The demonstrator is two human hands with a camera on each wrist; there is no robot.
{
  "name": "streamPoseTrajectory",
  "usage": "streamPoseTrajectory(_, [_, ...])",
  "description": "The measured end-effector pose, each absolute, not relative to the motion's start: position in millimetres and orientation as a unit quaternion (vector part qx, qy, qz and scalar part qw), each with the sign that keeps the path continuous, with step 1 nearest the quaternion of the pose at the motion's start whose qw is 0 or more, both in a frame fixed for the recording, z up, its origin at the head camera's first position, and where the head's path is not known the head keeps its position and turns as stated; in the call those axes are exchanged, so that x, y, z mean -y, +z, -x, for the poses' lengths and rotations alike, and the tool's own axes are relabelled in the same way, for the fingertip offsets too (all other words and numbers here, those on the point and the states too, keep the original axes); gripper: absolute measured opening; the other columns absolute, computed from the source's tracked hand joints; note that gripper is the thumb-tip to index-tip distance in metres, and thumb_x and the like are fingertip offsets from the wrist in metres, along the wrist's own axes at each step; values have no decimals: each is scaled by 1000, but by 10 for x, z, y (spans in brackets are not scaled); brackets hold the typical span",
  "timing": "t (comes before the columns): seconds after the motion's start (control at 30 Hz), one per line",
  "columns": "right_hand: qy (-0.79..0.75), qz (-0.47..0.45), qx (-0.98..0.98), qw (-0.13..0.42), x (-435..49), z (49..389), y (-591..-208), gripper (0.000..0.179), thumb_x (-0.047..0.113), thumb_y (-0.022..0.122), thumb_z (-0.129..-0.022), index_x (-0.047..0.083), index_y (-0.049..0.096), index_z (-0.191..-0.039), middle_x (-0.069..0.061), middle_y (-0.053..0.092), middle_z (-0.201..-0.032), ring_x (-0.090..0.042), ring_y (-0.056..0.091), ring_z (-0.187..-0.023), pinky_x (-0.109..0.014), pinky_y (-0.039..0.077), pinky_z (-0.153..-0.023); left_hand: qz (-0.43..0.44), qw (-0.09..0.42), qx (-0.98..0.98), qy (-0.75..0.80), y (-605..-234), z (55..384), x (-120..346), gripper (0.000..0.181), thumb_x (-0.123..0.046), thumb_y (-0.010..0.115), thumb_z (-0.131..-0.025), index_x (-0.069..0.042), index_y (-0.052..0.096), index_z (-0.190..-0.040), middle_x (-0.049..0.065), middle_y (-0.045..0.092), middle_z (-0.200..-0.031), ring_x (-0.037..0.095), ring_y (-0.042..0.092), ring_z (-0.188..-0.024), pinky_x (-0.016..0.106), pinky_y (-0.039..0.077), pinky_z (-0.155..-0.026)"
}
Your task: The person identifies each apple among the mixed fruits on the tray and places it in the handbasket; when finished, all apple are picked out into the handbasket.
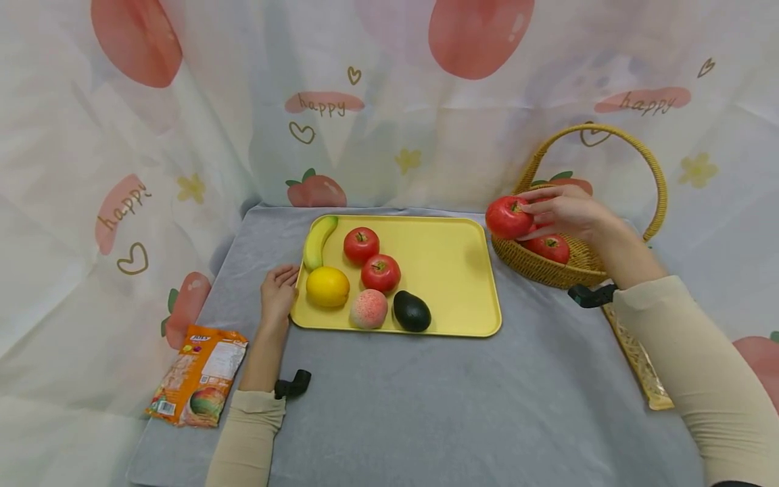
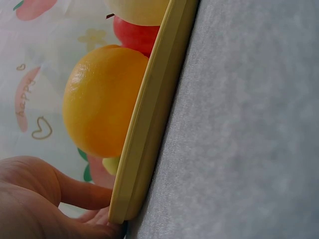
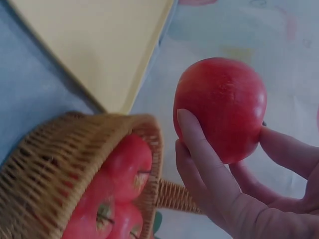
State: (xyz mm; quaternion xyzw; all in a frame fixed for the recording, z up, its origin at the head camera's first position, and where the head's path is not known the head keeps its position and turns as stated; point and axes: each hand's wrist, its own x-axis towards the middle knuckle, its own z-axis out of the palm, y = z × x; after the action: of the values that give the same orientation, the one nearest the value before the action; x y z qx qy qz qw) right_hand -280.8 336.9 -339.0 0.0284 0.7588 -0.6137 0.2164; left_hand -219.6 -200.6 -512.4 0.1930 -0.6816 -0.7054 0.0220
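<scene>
My right hand (image 1: 567,211) holds a red apple (image 1: 508,217) above the left rim of a wicker basket (image 1: 535,269). In the right wrist view, fingers and thumb grip this apple (image 3: 220,109) from its sides. More red apples (image 3: 130,167) lie inside the basket. My left hand (image 1: 280,292) pinches the left edge of a yellow tray (image 1: 444,270); in the left wrist view the thumb meets the tray's rim (image 2: 144,129), and some fingertips are hidden behind it. On the tray are a banana (image 1: 319,243), a lemon (image 1: 327,287), two apples (image 1: 361,245), a peach (image 1: 368,309) and an avocado (image 1: 412,311).
An orange snack packet (image 1: 199,376) lies at the table's left edge. Right of the tray, a long golden packet (image 1: 639,355) is partly covered by the right sleeve. The basket's tall handle (image 1: 654,169) arches upward. A printed curtain (image 1: 389,135) hangs behind the grey cloth (image 1: 462,399).
</scene>
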Motion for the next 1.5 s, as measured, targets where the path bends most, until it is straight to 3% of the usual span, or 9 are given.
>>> streamPoseTrajectory(0.07, [-611,-34,-761,215,-3431,2824,-3388,51,9,56,-107,-2,41,-155,-7,57,-125,-17,59,-89,-59,53,-98,-194,21,681,-705,-5128,2197,2006,56,18,38,-97,1,42,-150,20,52,-151,28,51,-142,39,43,-117])
streamPoseTrajectory(0.2, [-600,-38,-766,228,-3538,2865,-3388,64,11,53,-109,-4,22,-163,-16,34,-154,-15,65,-101,-61,49,-103,-197,24,680,-706,-5137,2194,2005,56,19,38,-96,2,43,-149,20,52,-150,28,52,-141,39,43,-117])
streamPoseTrajectory(0.3, [-588,-36,-773,237,-3621,2894,-3390,69,13,52,-110,-4,13,-164,-19,25,-160,-14,67,-104,-61,48,-103,-196,26,681,-705,-5141,2195,2006,56,19,39,-96,2,43,-149,21,52,-150,28,52,-141,39,42,-117])
streamPoseTrajectory(0.4, [-580,-41,-778,240,-3702,2914,-3384,70,14,53,-109,-5,14,-164,-17,37,-152,-15,68,-104,-60,50,-102,-194,24,683,-703,-5143,2197,2009,56,18,38,-97,1,42,-150,20,51,-151,28,51,-142,39,42,-117])
streamPoseTrajectory(0.5, [-572,-50,-783,239,-3771,2938,-3367,67,15,56,-108,-8,21,-161,-6,56,-132,-16,70,-103,-59,50,-102,-193,21,684,-703,-5141,2193,2012,55,17,38,-98,1,42,-151,19,51,-151,28,50,-142,39,42,-117])
streamPoseTrajectory(0.63, [-556,-49,-794,240,-3858,2972,-3328,68,16,59,-107,-9,24,-160,6,65,-112,-17,72,-102,-59,52,-101,-190,23,684,-704,-5135,2191,2011,55,17,38,-98,1,41,-151,20,51,-151,29,50,-143,40,42,-118])
streamPoseTrajectory(0.97, [-506,-51,-831,227,-4012,3017,-3289,68,20,59,-107,-11,27,-158,2,65,-110,-17,72,-96,-53,59,-92,-193,24,684,-703,-5128,2202,2025,57,18,39,-97,0,42,-151,19,51,-152,28,50,-143,39,41,-118])
streamPoseTrajectory(1.27, [-474,-55,-853,212,-4061,3002,-3261,67,19,54,-109,-13,21,-159,-26,40,-141,-13,68,-93,-53,60,-91,-196,22,684,-702,-5130,2189,2031,57,18,39,-97,1,42,-151,20,51,-152,28,50,-143,40,41,-118])
streamPoseTrajectory(1.5, [-465,-78,-860,196,-4105,3009,-3255,64,15,54,-108,-15,25,-156,-19,54,-120,-15,67,-88,-51,62,-85,-200,19,683,-702,-5150,2187,2044,57,18,39,-97,0,42,-151,19,51,-151,28,50,-142,39,41,-118])
